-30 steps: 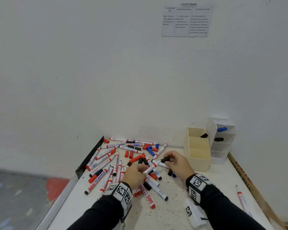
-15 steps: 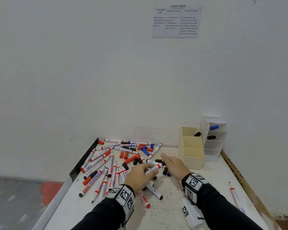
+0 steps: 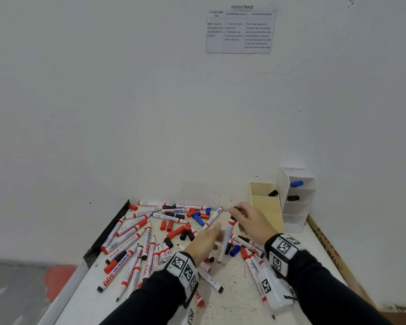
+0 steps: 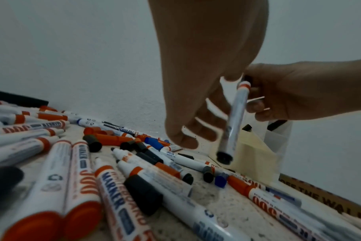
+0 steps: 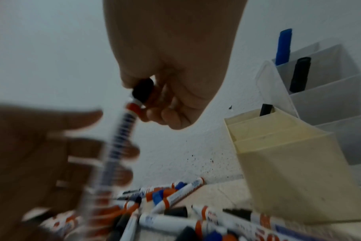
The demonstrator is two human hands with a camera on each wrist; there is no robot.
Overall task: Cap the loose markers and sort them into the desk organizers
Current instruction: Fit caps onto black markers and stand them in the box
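Observation:
My right hand (image 3: 238,214) pinches the black-capped end of a white marker (image 3: 227,233) that hangs nearly upright over the pile. Its fingers curl round the black cap (image 5: 143,91). The marker (image 4: 235,117) has a red band under the cap and a black bottom end. Beside the barrel, my left hand (image 3: 215,231) holds nothing, its fingers (image 4: 183,138) straight and spread. Many loose markers (image 3: 138,242) and red, blue and black caps (image 3: 170,225) cover the table. At the back right stand the cream organizer (image 3: 265,207) and the white tiered organizer (image 3: 298,200).
A black-capped marker (image 3: 272,193) stands in the cream organizer; a blue one (image 3: 296,183) and a black one (image 3: 293,197) stand in the white one. A cardboard strip (image 3: 326,249) lines the table's right edge, a dark rail (image 3: 108,233) the left. The wall rises right behind.
Both hands were low over the pile, together on one marker. The right hand has since lifted it by the cap, up and toward the back, and the left hand has let go and spread.

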